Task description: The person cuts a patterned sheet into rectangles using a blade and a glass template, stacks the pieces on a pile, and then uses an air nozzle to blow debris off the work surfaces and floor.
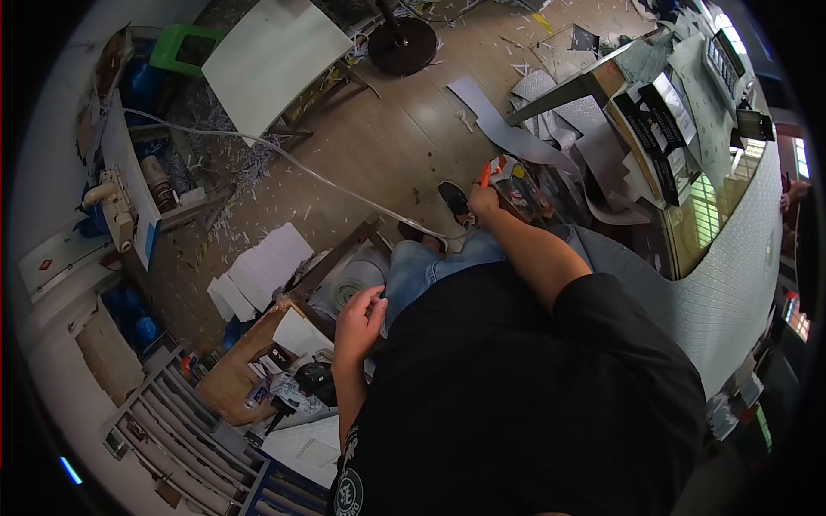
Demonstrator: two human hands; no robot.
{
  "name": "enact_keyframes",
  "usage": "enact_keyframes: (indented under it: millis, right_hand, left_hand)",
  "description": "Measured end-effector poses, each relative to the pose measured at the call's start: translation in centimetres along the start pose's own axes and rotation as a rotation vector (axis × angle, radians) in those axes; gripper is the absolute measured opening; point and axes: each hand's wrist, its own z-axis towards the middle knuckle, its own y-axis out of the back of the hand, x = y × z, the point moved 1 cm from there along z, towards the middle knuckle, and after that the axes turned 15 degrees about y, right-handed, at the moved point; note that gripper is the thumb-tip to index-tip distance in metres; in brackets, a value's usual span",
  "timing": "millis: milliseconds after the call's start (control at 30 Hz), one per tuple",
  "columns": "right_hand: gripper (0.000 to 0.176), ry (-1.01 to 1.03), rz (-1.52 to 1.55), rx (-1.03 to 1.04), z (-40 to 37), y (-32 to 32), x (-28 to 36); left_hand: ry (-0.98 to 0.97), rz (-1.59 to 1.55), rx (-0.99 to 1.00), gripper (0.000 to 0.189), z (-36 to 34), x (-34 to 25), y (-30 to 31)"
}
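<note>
My left hand (pixel 358 322) is raised beside my left thigh, near a grey-green roll (pixel 348 292), with its fingers loosely apart and nothing in them. My right hand (pixel 483 203) reaches forward, closed around an orange tool (pixel 485 175) that looks like a cutter; its far end is hard to make out. Just beyond that hand is a clear plastic bag (pixel 523 191) with red and orange items inside. A long white strip of sheet (pixel 495 120) curls over the floor from there towards the desk.
At the right a desk (pixel 637 77) bears papers, boxes and a calculator (pixel 721 64). A white-topped table (pixel 275 60) and a black round stand base (pixel 403 47) stand ahead. A hose (pixel 301 165) crosses the shred-strewn floor. Stacked paper (pixel 271 265) and an open wooden drawer (pixel 231 378) are at the left.
</note>
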Motion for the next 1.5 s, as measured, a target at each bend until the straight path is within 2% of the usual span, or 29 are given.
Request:
enact_keyframes:
  millis: [67, 100, 167, 267, 433, 500, 533, 567, 600, 633, 667, 700, 733, 767, 833, 867, 900, 933, 967, 1033, 1067, 1167, 1233, 1267, 1300, 1333, 1367, 1433, 1500]
  right_hand:
    - [0.039, 0.183, -0.158, 0.123, 1.0, -0.3, -0.4]
    - [0.039, 0.184, -0.164, 0.126, 0.3, 0.0, 0.8]
    - [0.037, -0.035, 0.069, 0.163, -2.6, 0.7, 4.4]
    - [0.033, -0.124, 0.179, 0.065, -4.0, 0.2, 6.4]
    - [0.037, -0.183, 0.336, 0.114, -4.8, -0.4, 7.1]
    - [0.036, -0.292, 0.56, 0.122, -5.0, -1.5, 6.9]
    - [0.035, -0.288, 0.552, 0.286, -2.8, -2.3, 4.3]
    - [0.035, -0.286, 0.618, 0.163, -3.7, -3.4, 4.7]
    - [0.034, -0.212, 0.585, 0.032, -6.8, -3.3, 7.9]
    - [0.037, -0.167, 0.552, 0.019, -7.6, -3.7, 8.6]
    - [0.042, 0.041, 0.188, 0.073, -7.8, -3.9, 8.8]
    - [0.045, -0.093, 0.437, -0.095, -11.2, -3.7, 12.1]
    - [0.041, -0.004, 0.347, -0.181, -11.5, -4.7, 12.2]
    - [0.041, 0.019, 0.349, -0.048, -14.2, -3.2, 14.4]
    - [0.039, 0.095, 0.482, 0.047, -15.2, -3.4, 14.2]
    - [0.037, 0.184, 0.463, 0.04, -14.7, -4.2, 13.4]
    - [0.038, 0.272, 0.441, 0.035, -14.2, -5.0, 12.4]
    - [0.038, 0.269, 0.658, 0.071, -14.8, -4.9, 12.3]
    - [0.038, 0.27, 0.653, 0.065, -14.9, -4.0, 11.9]
    - [0.041, 0.202, 0.767, 0.229, -15.6, -2.6, 11.4]
    - [0.041, 0.203, 0.767, 0.232, -15.4, -2.1, 11.0]
    - [0.044, 0.138, 0.674, 0.44, -14.5, -1.5, 8.8]
    - [0.056, 0.125, 0.573, 0.514, -16.0, -0.4, 9.4]
    - [0.066, 0.035, 0.476, 0.633, -15.6, 1.4, 9.0]
    - [0.065, 0.004, 0.495, 0.643, -15.4, 2.0, 8.2]
    - [0.063, -0.027, 0.405, 0.75, -13.9, 3.1, 7.1]
    - [0.059, -0.11, 0.386, 0.694, -13.3, 4.4, 6.3]
    - [0.049, -0.086, 0.423, 0.705, -10.7, 7.5, 4.6]
    - [0.038, -0.106, 0.53, 0.475, -6.1, 8.8, -0.3]
  left_hand:
    - [0.011, -0.02, -0.002, 0.028, 0.0, 0.5, -0.4]
    - [0.022, -0.026, -0.014, 0.028, -0.2, 0.7, -0.5]
    - [0.043, -0.038, -0.022, 0.028, -0.6, 1.5, -0.8]
    - [0.093, -0.026, 0.003, 0.029, -0.3, 2.9, -1.1]
    - [0.07, -0.052, 0.078, 0.029, 0.9, 3.1, 0.3]
    - [-0.003, -0.058, 0.105, 0.028, 2.7, 2.6, 0.7]
    - [-0.064, -0.062, 0.129, 0.027, 3.9, 2.0, 0.7]
    - [-0.104, -0.071, 0.134, 0.026, 4.7, 1.0, 0.7]
    - [-0.185, -0.1, 0.177, 0.024, 5.7, -0.3, 0.2]
    - [-0.218, -0.167, 0.188, 0.023, 6.7, -0.2, -0.9]
    - [-0.232, -0.223, 0.213, 0.022, 7.9, -0.2, -2.2]
    - [-0.279, -0.284, 0.272, 0.023, 8.7, -1.3, -3.4]
    - [-0.295, -0.332, 0.295, 0.024, 9.4, -2.3, -3.9]
    - [-0.33, -0.325, 0.343, 0.024, 10.3, -3.6, -4.5]
    - [-0.603, -0.108, 0.121, 0.036, 11.7, -6.2, -5.7]
    - [-0.613, -0.113, 0.13, 0.036, 12.6, -6.2, -6.3]
    - [-0.573, 0.058, 0.097, 0.044, 13.8, -5.5, -6.9]
    - [-0.529, 0.221, 0.059, 0.052, 14.5, -5.8, -7.6]
    - [-0.532, 0.215, 0.062, 0.052, 14.8, -5.8, -8.0]
    - [-0.168, 0.28, 0.394, 0.064, 14.8, -6.6, -7.6]
    - [-0.167, 0.28, 0.392, 0.064, 14.3, -7.3, -7.3]
    - [-0.027, 0.329, 0.467, 0.066, 13.5, -7.4, -8.1]
    - [-0.041, 0.419, 0.383, 0.065, 15.2, -2.5, -9.3]
    - [-0.008, 0.416, 0.271, 0.057, 15.1, -0.7, -9.7]
    - [-0.017, 0.317, 0.294, 0.045, 14.5, -1.5, -9.2]
    - [0.076, 0.336, 0.285, 0.035, 14.3, -2.0, -8.5]
    - [0.175, 0.391, 0.267, 0.033, 14.1, -2.0, -7.8]
    - [0.299, 0.432, 0.241, 0.032, 14.4, -0.9, -6.8]
    - [0.367, 0.404, 0.216, 0.031, 14.8, 1.1, -6.2]
